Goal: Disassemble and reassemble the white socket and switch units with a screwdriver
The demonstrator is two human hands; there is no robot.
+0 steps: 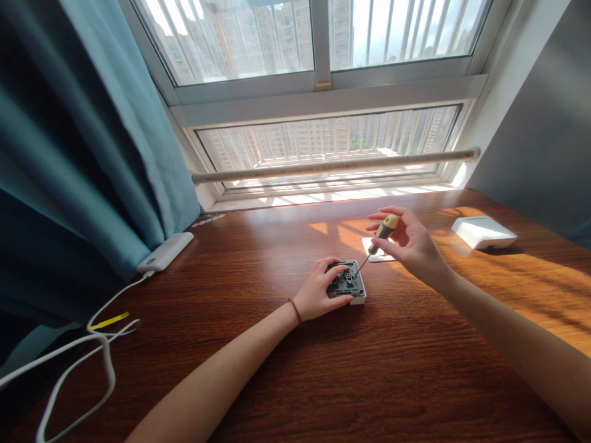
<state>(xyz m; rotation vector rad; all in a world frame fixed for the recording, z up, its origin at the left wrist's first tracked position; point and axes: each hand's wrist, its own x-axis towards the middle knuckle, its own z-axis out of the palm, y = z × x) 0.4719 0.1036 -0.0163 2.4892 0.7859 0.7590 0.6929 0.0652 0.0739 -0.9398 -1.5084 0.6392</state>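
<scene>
On the wooden table lies a small square switch or socket unit [355,289] with a dark inner face and a white casing. My left hand [318,289] grips it from the left, thumb along the near side and fingers over the dark face. My right hand [406,243] holds a screwdriver [384,231] by its yellow and grey handle. The screwdriver slants down to the left, and its thin shaft reaches the unit's dark face near the middle. Behind the shaft, a flat white plate [381,255] lies partly hidden by the right hand and the handle.
A white box [484,232] sits at the right of the table [277,369]. To the left, a white power strip [166,252] trails a looped white cable [108,363] with a yellow tag [109,321]. Blue curtains [124,123] hang at left. A rail [337,166] crosses the window behind.
</scene>
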